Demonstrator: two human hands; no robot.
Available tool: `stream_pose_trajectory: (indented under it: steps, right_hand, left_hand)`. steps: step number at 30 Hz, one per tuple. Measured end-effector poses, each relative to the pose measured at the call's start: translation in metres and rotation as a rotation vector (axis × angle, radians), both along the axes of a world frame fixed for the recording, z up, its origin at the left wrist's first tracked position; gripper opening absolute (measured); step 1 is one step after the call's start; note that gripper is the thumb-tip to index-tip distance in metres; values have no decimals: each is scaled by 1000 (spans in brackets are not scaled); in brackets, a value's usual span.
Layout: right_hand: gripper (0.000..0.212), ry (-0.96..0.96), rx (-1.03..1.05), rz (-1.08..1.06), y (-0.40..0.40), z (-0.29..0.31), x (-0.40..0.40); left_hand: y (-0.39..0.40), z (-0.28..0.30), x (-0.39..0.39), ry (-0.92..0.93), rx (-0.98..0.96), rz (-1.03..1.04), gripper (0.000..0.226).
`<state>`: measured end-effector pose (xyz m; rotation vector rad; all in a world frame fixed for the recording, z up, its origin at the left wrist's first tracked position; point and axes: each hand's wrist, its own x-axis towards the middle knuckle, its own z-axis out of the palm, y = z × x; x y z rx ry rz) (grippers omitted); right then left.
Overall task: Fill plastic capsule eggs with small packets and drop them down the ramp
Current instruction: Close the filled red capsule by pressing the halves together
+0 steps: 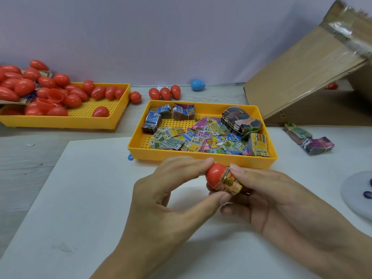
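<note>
A red capsule egg half (pixel 216 175) is held between both hands just in front of the packet tray. My left hand (pixel 167 196) pinches the red half with thumb and fingers. A small colourful packet (pixel 230 183) sticks out of it, and my right hand (pixel 281 202) pinches that packet. Behind them, a yellow tray (pixel 203 157) holds several loose packets and rubber-banded bundles. At the left, another yellow tray (pixel 60 122) is piled with red eggs (pixel 24 86). The cardboard ramp (pixel 306 77) slopes up at the right.
Three red eggs (pixel 165 93) and a blue egg (pixel 198 85) lie by the wall behind the packet tray. Two packet bundles (pixel 310 139) rest right of that tray. A white sheet (pixel 80 198) covers the table under my hands. A grey round object (pixel 358 194) sits at the right edge.
</note>
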<state>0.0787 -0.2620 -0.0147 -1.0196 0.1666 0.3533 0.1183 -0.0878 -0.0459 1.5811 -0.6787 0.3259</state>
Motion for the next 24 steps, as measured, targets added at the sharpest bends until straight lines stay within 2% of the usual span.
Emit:
stream_pose_trajectory:
  steps: [5,9,14,19,24]
  right_hand:
    - [48,-1,63,17,-1,-2,1]
    - [47,-28,94,56,-2,-1,1]
    - [50,-38,102,46,-3,2,0]
    - [38,-36,-6,16,0,3,0]
    - [47,-68,-120,-77,-1,2,-2]
  left_hand:
    - [0,-1,-1,-31,43,10,42]
    - [-1,1,-2,25,30,-23,46]
    - [-1,3,-4,62,0,-49,40]
    - [0,0,-1,93,-35,-86,37]
    - [0,3,-6,227,-51,-205,41]
